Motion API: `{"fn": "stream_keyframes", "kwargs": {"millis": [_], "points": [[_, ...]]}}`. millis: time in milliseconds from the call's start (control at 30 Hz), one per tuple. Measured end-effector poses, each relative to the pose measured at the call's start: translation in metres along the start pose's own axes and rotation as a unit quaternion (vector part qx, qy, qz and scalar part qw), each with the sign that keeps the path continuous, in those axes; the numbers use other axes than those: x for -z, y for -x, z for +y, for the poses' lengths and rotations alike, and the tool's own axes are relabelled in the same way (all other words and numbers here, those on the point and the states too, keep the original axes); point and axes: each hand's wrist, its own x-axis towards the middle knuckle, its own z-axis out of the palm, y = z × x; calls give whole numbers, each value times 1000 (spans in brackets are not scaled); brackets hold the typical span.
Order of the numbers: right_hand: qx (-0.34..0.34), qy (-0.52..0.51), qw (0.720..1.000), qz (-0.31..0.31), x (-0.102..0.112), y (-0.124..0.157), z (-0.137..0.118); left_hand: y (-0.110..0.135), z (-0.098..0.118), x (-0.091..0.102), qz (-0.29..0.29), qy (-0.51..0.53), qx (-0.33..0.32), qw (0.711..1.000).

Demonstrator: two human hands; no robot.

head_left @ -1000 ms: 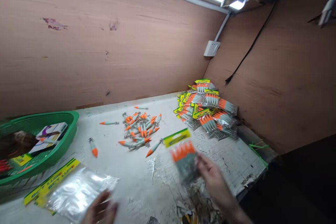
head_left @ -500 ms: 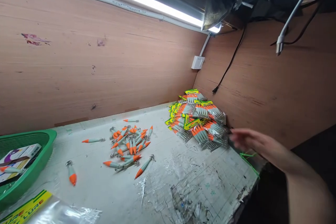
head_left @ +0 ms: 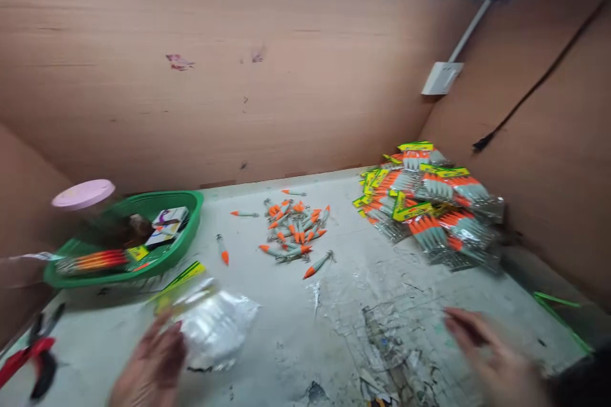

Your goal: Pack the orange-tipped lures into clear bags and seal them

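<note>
My left hand (head_left: pixel 153 356) is at the lower left, blurred, with fingers stretched toward clear plastic bags (head_left: pixel 217 324) under a yellow-green header card (head_left: pixel 184 276). Its fingertips reach the bags' near edge; whether they touch is unclear. Over the right side of the table, my right hand (head_left: pixel 494 353) has its fingers loosely bent and apart, with nothing between them. A loose pile of orange-and-pale-green squid lures (head_left: pixel 296 229) lies mid-table, with a few single ones around it. Packed bags of lures (head_left: pixel 429 203) are heaped at the back right.
A green basket (head_left: pixel 193 216) at the left holds a small box, packed lures and a jar with a pink lid (head_left: pixel 83 194). Red-handled pliers (head_left: pixel 35 356) lie at the front left. Wooden walls (head_left: pixel 296 108) enclose the table; a black cable (head_left: pixel 529 98) hangs at right.
My view has swung left and down. My right hand has moved from beside the packed heap toward the table's front. My left hand has come into view by the clear bags.
</note>
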Motion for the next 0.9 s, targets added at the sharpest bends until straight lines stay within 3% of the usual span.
{"fn": "stream_keyframes", "kwargs": {"millis": [33, 67, 100, 133, 167, 233, 267, 333, 400, 467, 567, 633, 900], "points": [[-24, -116, 986, -118, -31, 7, -34, 10, -7, -7, -13, 34, 25, 999], [-36, -230, 947, -220, -60, 16, -68, 21, -16, -16, -27, 57, 63, 996], [-49, -335, 888, -312, -84, 26, -98, 32, -26, -26, -35, 68, 91, 993], [-74, -416, 826, -373, -103, 37, -124, 41, -36, -35, -48, 79, 107, 990], [-100, -464, 786, -396, -118, 45, -144, 49, -44, -42, -58, 88, 111, 988], [-121, -492, 747, -431, -133, 52, -167, 57, -55, -49, -89, 88, 121, 985], [-102, -476, 755, -438, -136, 49, -171, 58, -56, -50, -110, 79, 124, 983], [21, -373, 834, -406, -135, 28, -167, 52, -51, -46, -143, 49, 131, 980], [192, -198, 917, -290, -134, -9, -152, 40, -41, -42, -150, 28, 128, 980], [239, -127, 938, -215, -137, -52, -132, 28, -31, -42, -138, 32, 109, 984], [304, -67, 927, -211, -145, -100, -105, 15, -23, -48, -144, 52, 83, 985], [349, -34, 910, -224, -148, -107, -96, 10, -23, -54, -159, 57, 79, 982], [442, 10, 853, -277, -131, -30, -99, -5, -43, -58, -172, 53, 52, 982]]}}
